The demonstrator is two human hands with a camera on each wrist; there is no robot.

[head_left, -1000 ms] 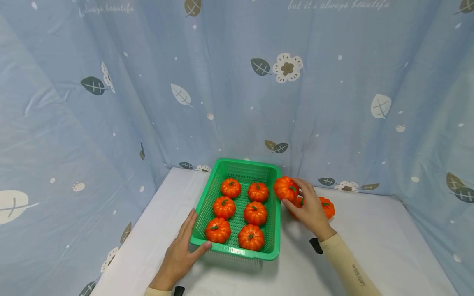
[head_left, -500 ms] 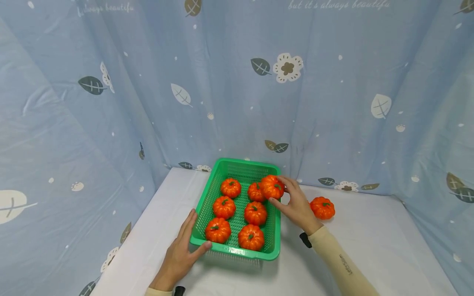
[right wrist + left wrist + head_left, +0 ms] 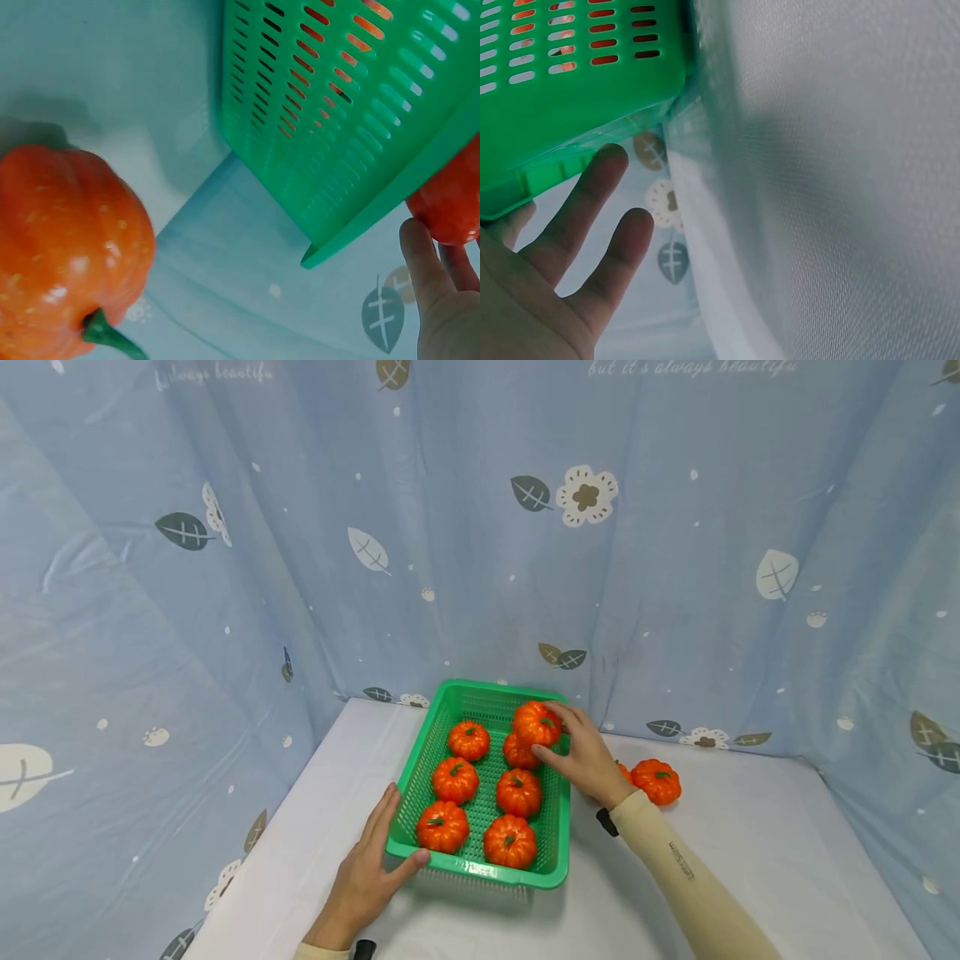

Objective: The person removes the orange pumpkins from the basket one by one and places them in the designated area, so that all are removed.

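Note:
A green plastic basket [image 3: 558,802] holds several small orange toy pumpkins [image 3: 454,779] with green stems, set in two columns. My right hand [image 3: 588,760] grips another pumpkin [image 3: 537,724] above the basket's far right part, overlapping the far pumpkin of the right column. In the right wrist view this held pumpkin [image 3: 454,202] shows past the basket rim [image 3: 390,199], fingertips against its skin. My left hand [image 3: 363,864] rests at the basket's near left corner, thumb along the front rim and fingers straight along the left side. The left wrist view shows these fingers [image 3: 592,187] spread beside the green wall.
Right of the basket, a loose pumpkin [image 3: 656,782] sits on the white table [image 3: 765,843]; another [image 3: 624,772] is mostly hidden behind my right wrist. A blue patterned curtain [image 3: 480,527] stands behind the table and along its sides.
My right hand has carried its pumpkin leftward, from beside the basket's right rim to above the inside. Pumpkins on the right came out from behind that hand. The left hand stayed put.

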